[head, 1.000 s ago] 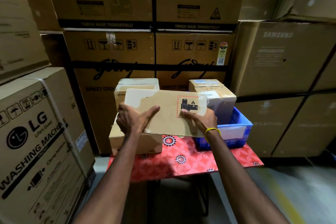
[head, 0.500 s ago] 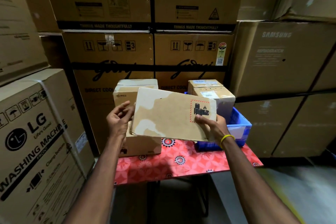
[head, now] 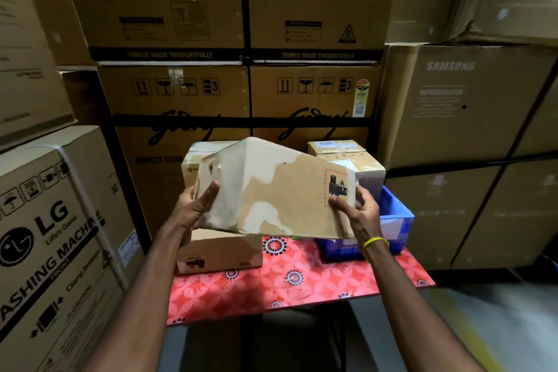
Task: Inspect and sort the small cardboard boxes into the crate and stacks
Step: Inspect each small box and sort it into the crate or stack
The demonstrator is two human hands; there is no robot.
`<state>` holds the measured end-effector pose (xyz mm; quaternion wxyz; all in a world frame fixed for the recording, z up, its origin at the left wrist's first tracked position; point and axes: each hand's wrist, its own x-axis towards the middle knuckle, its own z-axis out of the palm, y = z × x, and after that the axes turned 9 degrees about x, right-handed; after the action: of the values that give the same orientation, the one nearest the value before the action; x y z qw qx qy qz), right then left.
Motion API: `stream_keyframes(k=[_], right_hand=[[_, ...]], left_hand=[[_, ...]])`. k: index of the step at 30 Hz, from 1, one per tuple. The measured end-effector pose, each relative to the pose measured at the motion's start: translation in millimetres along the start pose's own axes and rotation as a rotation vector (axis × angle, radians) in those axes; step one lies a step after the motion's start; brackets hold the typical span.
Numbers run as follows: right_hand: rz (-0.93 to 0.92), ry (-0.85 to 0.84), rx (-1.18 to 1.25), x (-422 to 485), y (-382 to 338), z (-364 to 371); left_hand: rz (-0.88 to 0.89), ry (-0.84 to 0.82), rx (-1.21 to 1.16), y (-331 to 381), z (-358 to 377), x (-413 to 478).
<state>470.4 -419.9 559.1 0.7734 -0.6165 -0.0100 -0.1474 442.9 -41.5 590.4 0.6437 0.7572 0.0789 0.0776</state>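
I hold a worn brown cardboard box with whitish torn patches and a red-bordered battery label in the air above the table, tilted with one edge pointing up. My left hand grips its left end and my right hand grips its right end by the label. Below it a plain small box lies on the red table, with another small box behind it. At the right a blue crate holds a taped box.
The red floral table is hemmed in by big appliance cartons: an LG washing machine carton at the left, Godrej cartons behind, Samsung cartons at the right. Grey floor shows at the lower right.
The held box has been lifted off the stack and rotated, so a second face and an edge now point up. My left hand shifted from the top to the left end.
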Motion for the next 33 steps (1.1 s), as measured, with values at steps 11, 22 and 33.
stream_keyframes(k=[11, 22, 33], right_hand=[[0.098, -0.11, -0.158, 11, -16, 86], [-0.039, -0.116, -0.238, -3, -18, 89], [-0.101, -0.147, -0.202, -3, -20, 90]], left_hand=[[-0.013, 0.267, 0.212, 9, 77, -25], [0.105, 0.583, 0.352, 42, 92, -31], [0.163, 0.694, 0.493, 40, 98, -39]])
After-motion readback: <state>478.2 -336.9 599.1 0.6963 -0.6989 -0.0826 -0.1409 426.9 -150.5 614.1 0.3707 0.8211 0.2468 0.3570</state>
